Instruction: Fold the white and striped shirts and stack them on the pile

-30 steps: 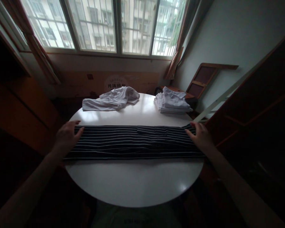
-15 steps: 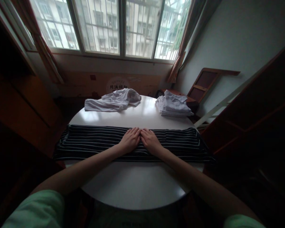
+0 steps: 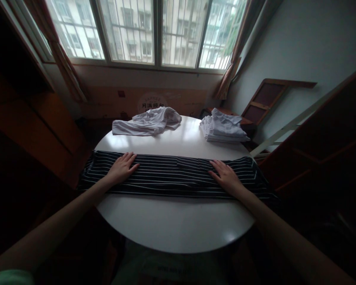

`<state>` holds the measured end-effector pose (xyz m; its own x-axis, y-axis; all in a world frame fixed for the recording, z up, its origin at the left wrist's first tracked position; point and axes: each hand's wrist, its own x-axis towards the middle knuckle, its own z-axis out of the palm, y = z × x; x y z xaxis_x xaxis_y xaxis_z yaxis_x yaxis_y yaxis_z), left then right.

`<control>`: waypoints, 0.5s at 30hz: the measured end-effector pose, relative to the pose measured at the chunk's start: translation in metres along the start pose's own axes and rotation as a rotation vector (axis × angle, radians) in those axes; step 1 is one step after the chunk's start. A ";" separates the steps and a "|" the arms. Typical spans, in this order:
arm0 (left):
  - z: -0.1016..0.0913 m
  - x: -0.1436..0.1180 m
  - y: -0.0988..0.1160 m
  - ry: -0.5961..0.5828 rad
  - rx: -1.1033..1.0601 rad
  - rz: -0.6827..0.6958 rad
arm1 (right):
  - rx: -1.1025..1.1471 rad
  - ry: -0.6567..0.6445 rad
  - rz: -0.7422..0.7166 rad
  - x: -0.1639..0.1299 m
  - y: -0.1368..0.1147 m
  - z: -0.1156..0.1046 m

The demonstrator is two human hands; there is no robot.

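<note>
Beyond striped cloth (image 3: 172,176), both hands' fingers flat, gripping nothing: crumpled white garment (image 3: 146,122), folded white stack (image 3: 224,128) on table (image 3: 172,225).

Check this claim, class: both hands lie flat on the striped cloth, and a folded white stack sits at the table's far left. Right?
Not quite. The head view shows the folded white stack at the far right; both hands do lie flat on the striped cloth.

Round white bench (image 3: 172,225) in dim room. Wide barred window (image 3: 148,31) behind, daylight from it, pale buildings outside. Reddish curtains (image 3: 63,59) at both sides. Plain pale wall (image 3: 299,43) to right, wooden frame (image 3: 269,99) leaning against it. Dark wooden furniture (image 3: 38,118) along left, dark wooden panel (image 3: 329,150) at right.
</note>
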<state>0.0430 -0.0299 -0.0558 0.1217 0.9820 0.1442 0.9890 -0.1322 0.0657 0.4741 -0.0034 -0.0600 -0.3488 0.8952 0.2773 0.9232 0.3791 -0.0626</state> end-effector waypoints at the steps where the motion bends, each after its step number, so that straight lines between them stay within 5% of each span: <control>1: -0.001 -0.002 -0.014 -0.003 0.006 -0.038 | -0.014 0.003 0.026 -0.004 0.010 0.000; 8: -0.013 -0.014 -0.086 -0.066 0.053 -0.298 | -0.057 -0.012 0.220 -0.024 0.078 -0.006; 15: -0.019 -0.020 -0.084 0.028 -0.021 -0.438 | -0.038 0.021 0.248 -0.029 0.096 -0.002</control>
<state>-0.0445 -0.0413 -0.0451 -0.3115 0.9420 0.1249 0.9448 0.2930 0.1464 0.5734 0.0071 -0.0717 -0.1082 0.9546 0.2777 0.9857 0.1393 -0.0949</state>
